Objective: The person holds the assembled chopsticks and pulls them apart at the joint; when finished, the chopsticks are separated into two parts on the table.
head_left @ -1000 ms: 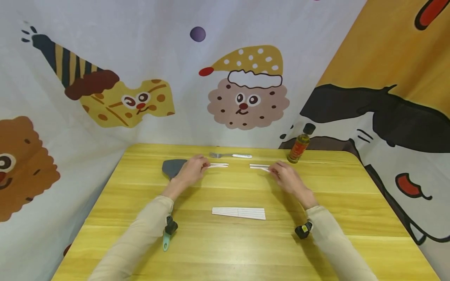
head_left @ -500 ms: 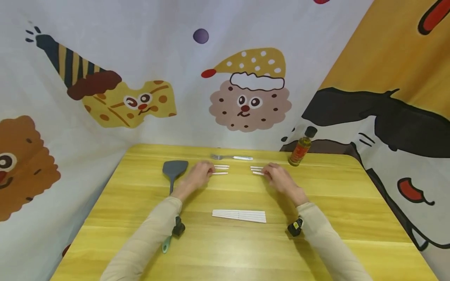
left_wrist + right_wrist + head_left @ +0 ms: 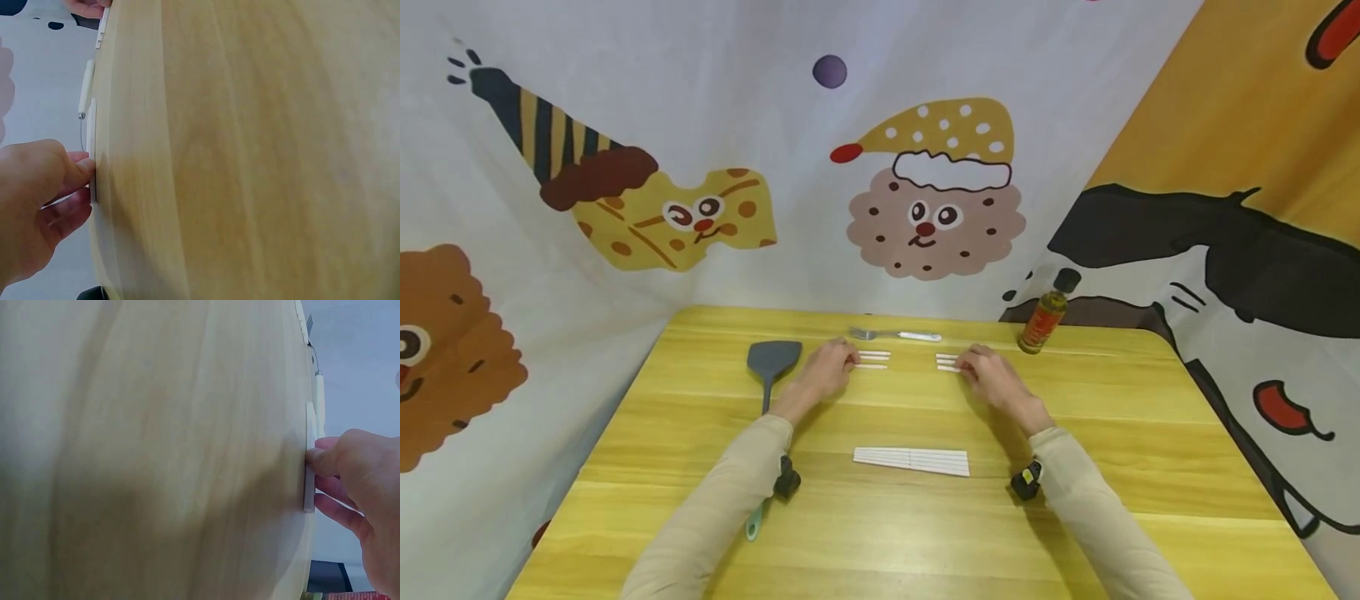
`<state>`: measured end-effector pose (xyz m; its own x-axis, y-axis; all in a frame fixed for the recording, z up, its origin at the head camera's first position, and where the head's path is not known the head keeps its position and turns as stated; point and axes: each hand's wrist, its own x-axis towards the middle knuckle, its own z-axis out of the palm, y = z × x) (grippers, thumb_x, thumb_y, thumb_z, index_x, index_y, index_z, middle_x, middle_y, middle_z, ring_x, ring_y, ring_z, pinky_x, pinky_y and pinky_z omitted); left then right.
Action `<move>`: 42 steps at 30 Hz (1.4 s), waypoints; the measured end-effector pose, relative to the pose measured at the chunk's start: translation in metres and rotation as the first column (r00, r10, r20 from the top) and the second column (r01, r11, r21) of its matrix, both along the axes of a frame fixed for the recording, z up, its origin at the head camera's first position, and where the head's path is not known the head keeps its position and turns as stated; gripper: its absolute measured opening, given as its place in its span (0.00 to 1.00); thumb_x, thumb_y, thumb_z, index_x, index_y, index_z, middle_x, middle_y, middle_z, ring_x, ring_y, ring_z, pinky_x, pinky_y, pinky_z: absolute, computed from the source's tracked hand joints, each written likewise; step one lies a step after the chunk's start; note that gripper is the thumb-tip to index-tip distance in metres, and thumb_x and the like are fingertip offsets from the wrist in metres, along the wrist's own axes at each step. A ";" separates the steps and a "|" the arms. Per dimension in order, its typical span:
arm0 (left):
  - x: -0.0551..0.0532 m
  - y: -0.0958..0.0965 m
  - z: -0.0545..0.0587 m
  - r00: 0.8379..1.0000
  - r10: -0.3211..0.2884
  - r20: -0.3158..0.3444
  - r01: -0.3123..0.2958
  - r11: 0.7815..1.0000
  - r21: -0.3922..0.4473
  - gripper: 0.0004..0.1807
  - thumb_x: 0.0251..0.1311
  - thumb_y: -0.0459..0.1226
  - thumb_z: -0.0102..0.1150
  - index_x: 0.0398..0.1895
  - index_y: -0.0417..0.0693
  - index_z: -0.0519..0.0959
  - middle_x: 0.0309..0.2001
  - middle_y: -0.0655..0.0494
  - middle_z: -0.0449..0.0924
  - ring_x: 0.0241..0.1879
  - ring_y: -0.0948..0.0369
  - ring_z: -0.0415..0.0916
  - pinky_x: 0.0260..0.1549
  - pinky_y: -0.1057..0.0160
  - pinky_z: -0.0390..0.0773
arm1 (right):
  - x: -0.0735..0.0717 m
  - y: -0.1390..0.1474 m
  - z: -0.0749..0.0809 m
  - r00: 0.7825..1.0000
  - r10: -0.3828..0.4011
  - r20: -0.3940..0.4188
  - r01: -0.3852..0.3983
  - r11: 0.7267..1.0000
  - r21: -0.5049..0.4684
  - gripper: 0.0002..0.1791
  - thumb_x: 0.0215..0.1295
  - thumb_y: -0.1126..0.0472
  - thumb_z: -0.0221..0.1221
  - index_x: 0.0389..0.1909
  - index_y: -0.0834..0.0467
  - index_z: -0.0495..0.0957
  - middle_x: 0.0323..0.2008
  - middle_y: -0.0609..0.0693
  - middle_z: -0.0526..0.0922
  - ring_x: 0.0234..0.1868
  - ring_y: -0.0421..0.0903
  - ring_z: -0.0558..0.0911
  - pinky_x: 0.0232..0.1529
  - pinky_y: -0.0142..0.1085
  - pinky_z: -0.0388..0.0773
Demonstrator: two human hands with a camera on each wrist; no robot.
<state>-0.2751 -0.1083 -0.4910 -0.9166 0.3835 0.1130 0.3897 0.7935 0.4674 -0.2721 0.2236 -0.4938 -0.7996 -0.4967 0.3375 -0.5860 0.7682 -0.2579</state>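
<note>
Red-labelled bottle, one: dark cap on, yellow-green contents visible above the label, fill level hard to tell; upright, beyond the white stick fan and well to its right. Landmark piece, the fan: slender sticks laid side by side, splayed wider at the right end.

Left sticks, three ends showing: flat, beyond the fan's left end. Left hand over their outer part, fingers nearly closed in a pinch on them. Right sticks, three ends showing: beyond the fan's right end. Right hand likewise, fingers pinched on them; number gripped by either hand cannot be told.

Fork, pale handle: beyond the fan, near the far edge. Spatula, grey blade: left of the fan, its shaft partly behind a beige sleeve.

Bench, yellow wood grain, beneath the fan and all else. Cloth backdrop, behind the fan: white and orange, printed with cartoon foods
</note>
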 end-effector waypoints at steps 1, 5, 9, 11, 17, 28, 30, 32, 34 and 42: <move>0.000 0.000 0.000 1.000 -0.002 -0.005 0.002 1.000 -0.001 0.09 0.67 0.26 0.58 0.43 0.43 0.85 0.40 0.51 0.81 0.42 0.56 0.80 0.44 0.60 0.84 | 0.000 0.000 0.001 1.000 0.002 -0.003 -0.002 1.000 -0.002 0.07 0.60 0.74 0.65 0.37 0.63 0.86 0.35 0.55 0.84 0.38 0.53 0.84 0.42 0.47 0.84; -0.001 0.000 0.000 1.000 -0.004 -0.030 0.004 1.000 -0.005 0.08 0.67 0.26 0.58 0.42 0.43 0.85 0.40 0.51 0.81 0.42 0.55 0.80 0.43 0.59 0.84 | -0.001 -0.002 0.001 1.000 0.002 -0.015 -0.002 1.000 0.002 0.06 0.59 0.74 0.66 0.36 0.62 0.86 0.35 0.55 0.84 0.38 0.52 0.84 0.41 0.47 0.84; 0.000 0.000 0.000 1.000 0.003 -0.030 -0.003 1.000 0.003 0.09 0.67 0.26 0.57 0.42 0.43 0.86 0.40 0.51 0.82 0.42 0.55 0.80 0.44 0.59 0.84 | -0.001 -0.003 0.000 1.000 0.002 -0.013 -0.002 1.000 0.001 0.06 0.59 0.73 0.67 0.36 0.61 0.85 0.35 0.54 0.84 0.38 0.52 0.83 0.41 0.46 0.84; 0.000 -0.001 0.000 1.000 0.002 -0.026 -0.002 1.000 0.009 0.09 0.68 0.27 0.57 0.42 0.42 0.86 0.41 0.50 0.82 0.43 0.55 0.80 0.44 0.59 0.84 | -0.001 -0.003 0.000 1.000 0.001 -0.015 -0.001 1.000 0.001 0.06 0.59 0.72 0.68 0.36 0.61 0.85 0.35 0.54 0.83 0.37 0.51 0.83 0.41 0.45 0.83; 0.004 -0.001 0.006 0.999 0.000 -0.040 0.002 1.000 0.030 0.07 0.69 0.29 0.59 0.43 0.43 0.85 0.43 0.50 0.83 0.44 0.55 0.80 0.44 0.59 0.83 | 0.005 -0.006 0.005 0.999 0.015 -0.048 -0.015 1.000 -0.005 0.06 0.59 0.71 0.69 0.37 0.61 0.85 0.34 0.53 0.82 0.37 0.49 0.82 0.39 0.44 0.83; 0.034 0.003 0.023 0.980 -0.133 -0.146 0.128 0.991 -0.044 0.05 0.65 0.30 0.63 0.41 0.42 0.85 0.39 0.53 0.81 0.39 0.58 0.80 0.38 0.62 0.83 | 0.035 -0.014 0.022 0.988 0.097 -0.123 -0.106 0.992 -0.072 0.11 0.55 0.71 0.71 0.40 0.62 0.86 0.37 0.54 0.85 0.38 0.50 0.85 0.39 0.44 0.85; 0.041 0.004 0.025 0.979 -0.138 -0.149 0.133 0.990 -0.043 0.04 0.65 0.30 0.64 0.41 0.43 0.85 0.39 0.53 0.81 0.39 0.58 0.80 0.37 0.62 0.83 | 0.041 -0.015 0.024 0.992 0.086 -0.094 -0.094 0.993 -0.077 0.11 0.57 0.70 0.71 0.41 0.62 0.85 0.39 0.54 0.85 0.39 0.50 0.84 0.39 0.43 0.85; 0.048 0.005 0.026 0.980 -0.139 -0.145 0.134 0.990 -0.040 0.04 0.64 0.31 0.64 0.41 0.43 0.85 0.39 0.54 0.81 0.39 0.59 0.80 0.37 0.62 0.82 | 0.047 -0.017 0.026 0.994 0.083 -0.071 -0.089 0.993 -0.082 0.12 0.57 0.69 0.71 0.43 0.61 0.85 0.40 0.53 0.85 0.39 0.49 0.85 0.39 0.43 0.85; 0.054 0.006 0.027 0.980 -0.145 -0.138 0.141 0.989 -0.039 0.04 0.64 0.31 0.65 0.41 0.44 0.84 0.39 0.54 0.81 0.39 0.59 0.79 0.37 0.63 0.82 | 0.054 -0.019 0.027 0.995 0.088 -0.053 -0.093 0.992 -0.085 0.12 0.58 0.68 0.71 0.43 0.61 0.84 0.40 0.53 0.84 0.40 0.49 0.84 0.40 0.43 0.85; 0.077 0.013 0.027 0.974 -0.208 -0.088 0.208 0.978 -0.017 0.06 0.64 0.31 0.65 0.43 0.43 0.84 0.39 0.55 0.80 0.39 0.60 0.78 0.37 0.64 0.82 | 0.078 -0.028 0.029 0.991 0.131 0.005 -0.130 0.987 -0.095 0.13 0.60 0.68 0.69 0.46 0.63 0.83 0.42 0.53 0.84 0.42 0.49 0.84 0.43 0.43 0.85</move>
<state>-0.1982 -0.0949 -0.4641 -0.8031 0.5657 0.1873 0.5863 0.6940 0.4179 -0.1937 0.1953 -0.4650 -0.7341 -0.5634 0.3790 -0.6762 0.6573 -0.3326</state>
